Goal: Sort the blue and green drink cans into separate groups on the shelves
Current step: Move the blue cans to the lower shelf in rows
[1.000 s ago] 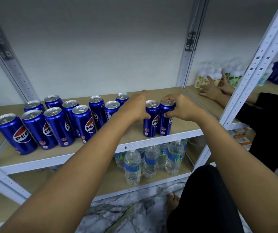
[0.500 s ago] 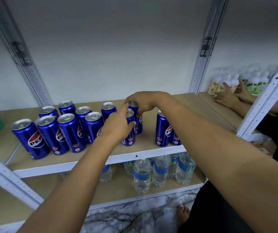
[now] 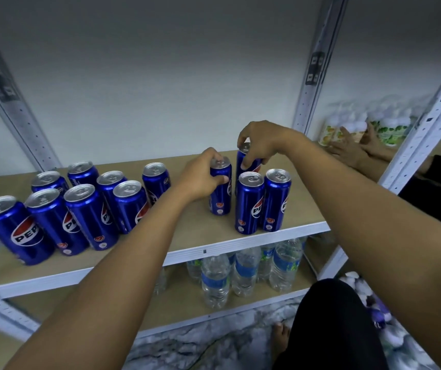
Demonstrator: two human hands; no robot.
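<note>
Each hand grasps a blue can: left hand round one can, right hand atop another. Rigid, slick, probably full; best gripped mid-body.

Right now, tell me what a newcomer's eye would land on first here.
First, the two hands at mid-shelf: the left hand grips one blue can, and the right hand pinches another blue can just behind it. Next, the cluster of blue cans massed on the shelf's left side. Below, water bottles stand on the lower shelf.
</note>
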